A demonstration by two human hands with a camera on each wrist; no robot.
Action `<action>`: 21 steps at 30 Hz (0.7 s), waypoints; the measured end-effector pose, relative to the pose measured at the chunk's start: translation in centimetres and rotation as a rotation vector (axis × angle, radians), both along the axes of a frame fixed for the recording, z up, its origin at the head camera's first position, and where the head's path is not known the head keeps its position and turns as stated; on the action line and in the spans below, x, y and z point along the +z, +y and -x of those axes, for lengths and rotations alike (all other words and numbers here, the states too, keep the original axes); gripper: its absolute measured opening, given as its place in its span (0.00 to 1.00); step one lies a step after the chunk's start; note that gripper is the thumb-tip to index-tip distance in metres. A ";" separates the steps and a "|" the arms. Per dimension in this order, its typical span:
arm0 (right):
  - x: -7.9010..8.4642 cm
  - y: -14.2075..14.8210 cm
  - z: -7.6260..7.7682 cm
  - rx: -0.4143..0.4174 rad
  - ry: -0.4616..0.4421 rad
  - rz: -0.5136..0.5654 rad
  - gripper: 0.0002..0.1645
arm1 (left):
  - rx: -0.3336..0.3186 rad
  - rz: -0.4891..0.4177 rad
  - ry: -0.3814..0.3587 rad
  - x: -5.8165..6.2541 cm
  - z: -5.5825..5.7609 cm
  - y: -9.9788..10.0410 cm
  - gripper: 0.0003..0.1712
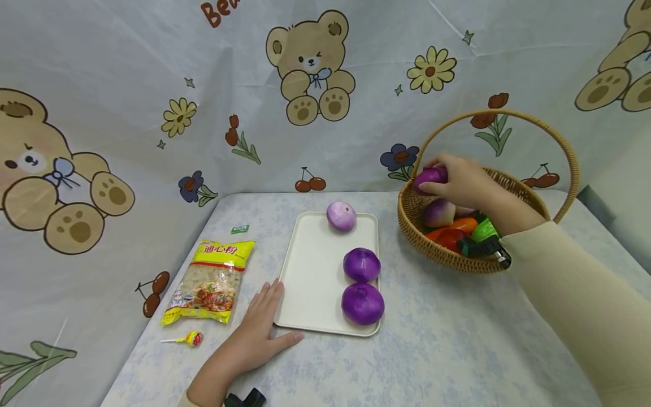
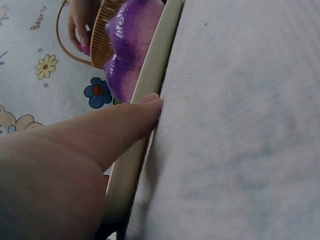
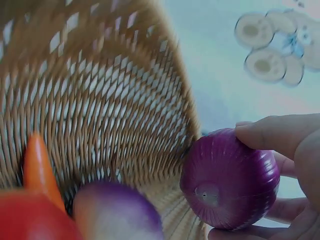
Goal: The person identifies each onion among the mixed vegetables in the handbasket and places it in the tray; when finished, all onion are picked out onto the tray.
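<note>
Glossy round purple onion (image 3: 225, 180) hanging at a tan woven basket's (image 1: 422, 243) rim

The right hand (image 1: 460, 181) is pinching the onion in a thumb-and-fingers grip. It could be slipping free if its slick, curved skin defeats that pinch, or knocking the rim if its path runs low. The basket is holding a purple-and-white turnip-like vegetable (image 1: 438, 213) plus red, orange and green vegetables (image 1: 450, 239). A cream rectangular tray (image 1: 311, 265) is carrying three round purple vegetables (image 1: 363, 303); the left hand (image 1: 254, 339), fingers straight, is touching its edge.

Tray (image 1: 315, 265): smooth, plastic-looking. Tray's 2 o'clock: rough wicker basket (image 3: 120, 115), glossy held onion (image 3: 227, 182). 9 o'clock: glossy plastic bag (image 1: 209, 282).
</note>
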State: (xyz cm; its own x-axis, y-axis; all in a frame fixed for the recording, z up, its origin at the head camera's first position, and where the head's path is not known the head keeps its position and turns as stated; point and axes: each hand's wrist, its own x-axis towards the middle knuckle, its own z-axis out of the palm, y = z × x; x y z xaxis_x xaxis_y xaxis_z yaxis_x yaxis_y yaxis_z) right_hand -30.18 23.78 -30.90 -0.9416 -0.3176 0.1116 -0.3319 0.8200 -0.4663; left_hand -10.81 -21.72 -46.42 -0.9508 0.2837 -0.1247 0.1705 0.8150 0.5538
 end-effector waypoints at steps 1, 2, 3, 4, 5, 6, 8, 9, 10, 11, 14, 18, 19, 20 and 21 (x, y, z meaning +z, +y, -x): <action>0.2 -0.3 -0.5 0.002 0.000 0.011 0.36 | 0.001 -0.003 -0.001 0.1 0.0 0.0 0.70; 0.3 -0.6 -0.9 0.003 0.000 0.021 0.36 | 0.001 -0.004 -0.001 0.1 0.0 0.0 0.70; 0.5 -0.8 -1.3 0.004 -0.006 0.034 0.37 | 0.001 -0.007 -0.001 0.1 0.0 0.0 0.70; 0.6 -1.1 -1.8 0.003 -0.013 0.050 0.37 | 0.000 -0.005 -0.001 0.2 0.0 0.0 0.70; 0.8 -1.4 -2.2 0.003 -0.019 0.065 0.36 | -0.001 -0.004 0.000 0.2 0.0 0.0 0.70; 0.9 -1.7 -2.6 0.004 -0.025 0.083 0.36 | -0.002 -0.003 -0.001 0.2 0.0 0.0 0.70; 1.1 -2.5 -3.5 0.010 -0.030 0.112 0.35 | -0.006 0.004 0.002 0.2 0.0 0.0 0.70; 1.2 -2.9 -3.9 0.017 -0.031 0.127 0.35 | -0.007 0.006 0.004 0.2 0.0 0.0 0.70; 1.3 -3.3 -4.4 0.024 -0.028 0.141 0.34 | -0.007 0.008 0.004 0.2 0.0 0.0 0.70; 1.3 -3.8 -4.8 0.035 -0.020 0.154 0.33 | -0.008 0.008 0.005 0.2 0.1 0.0 0.70; 1.1 -5.4 -6.0 0.081 0.023 0.189 0.31 | -0.010 0.004 0.006 0.1 0.1 0.0 0.70; -0.1 -7.9 -7.3 0.184 0.076 0.246 0.29 | -0.019 0.004 0.010 0.0 0.0 -0.1 0.69; -0.5 -8.5 -7.6 0.216 0.078 0.264 0.28 | -0.021 0.006 0.012 -0.1 0.0 -0.1 0.69; -0.9 -9.2 -7.8 0.244 0.071 0.281 0.28 | -0.023 0.008 0.012 -0.1 0.0 -0.1 0.69; -1.3 -9.9 -8.1 0.269 0.062 0.297 0.28 | -0.023 0.010 0.013 -0.1 0.0 -0.1 0.70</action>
State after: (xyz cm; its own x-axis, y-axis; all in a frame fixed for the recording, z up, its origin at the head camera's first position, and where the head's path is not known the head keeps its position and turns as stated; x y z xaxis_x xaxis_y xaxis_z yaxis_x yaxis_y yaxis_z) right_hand -22.06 13.85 -32.21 -0.8177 -0.4973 0.2899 -0.5515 0.5324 -0.6422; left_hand -10.80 -21.86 -46.49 -0.9454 0.3048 -0.1154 0.1968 0.8161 0.5433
